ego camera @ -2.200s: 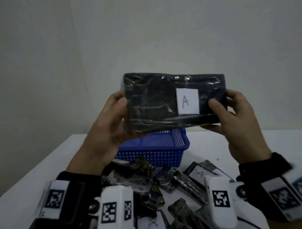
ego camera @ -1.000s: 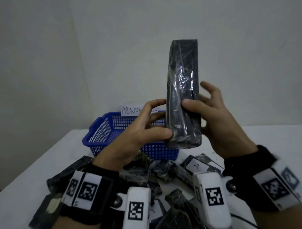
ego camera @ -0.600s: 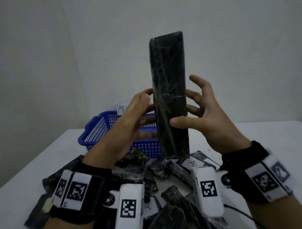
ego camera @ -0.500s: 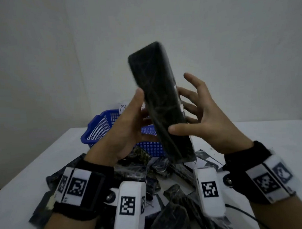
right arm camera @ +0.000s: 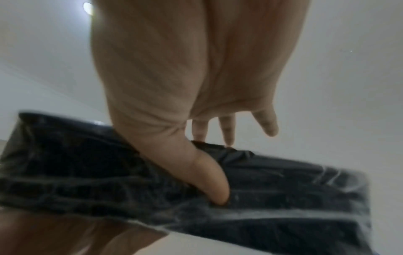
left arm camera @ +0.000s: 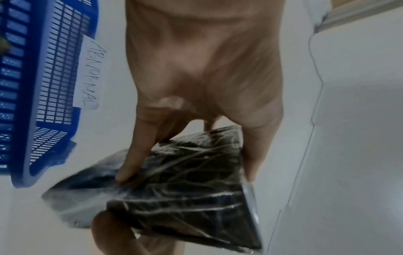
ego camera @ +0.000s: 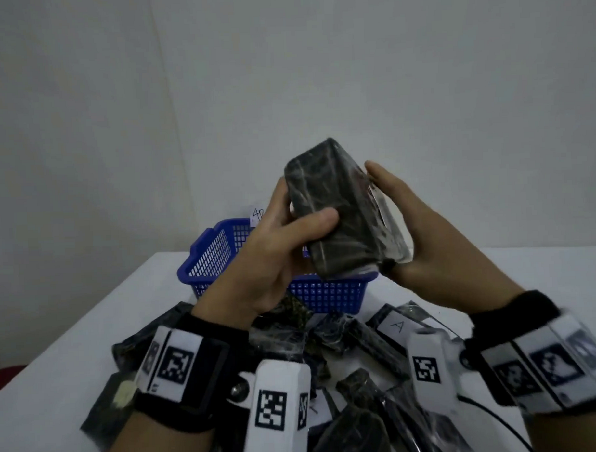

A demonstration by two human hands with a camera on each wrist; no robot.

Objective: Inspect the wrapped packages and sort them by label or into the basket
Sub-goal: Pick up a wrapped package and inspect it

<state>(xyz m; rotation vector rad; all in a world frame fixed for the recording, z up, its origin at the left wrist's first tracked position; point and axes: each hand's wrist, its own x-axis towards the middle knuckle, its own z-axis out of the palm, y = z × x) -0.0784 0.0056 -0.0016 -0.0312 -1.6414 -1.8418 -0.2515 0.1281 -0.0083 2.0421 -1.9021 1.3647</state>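
white table (ego camera: 91, 334) | blue basket (ego camera: 210, 259) | heap of wrapped packages (ego camera: 358, 342)

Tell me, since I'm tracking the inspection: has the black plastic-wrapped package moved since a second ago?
Yes. The black plastic-wrapped package has come down and tipped over, now low above the blue plastic basket, gripped by both hands.

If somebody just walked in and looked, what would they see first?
First, the dark package wrapped in shiny plastic, held up in the air by the left hand and the right hand. Right behind it on the white table sits a blue basket with a paper tag reading ABNORMAL. Nearer the person lies a messy pile of more dark packages, one showing a label with the letter A.
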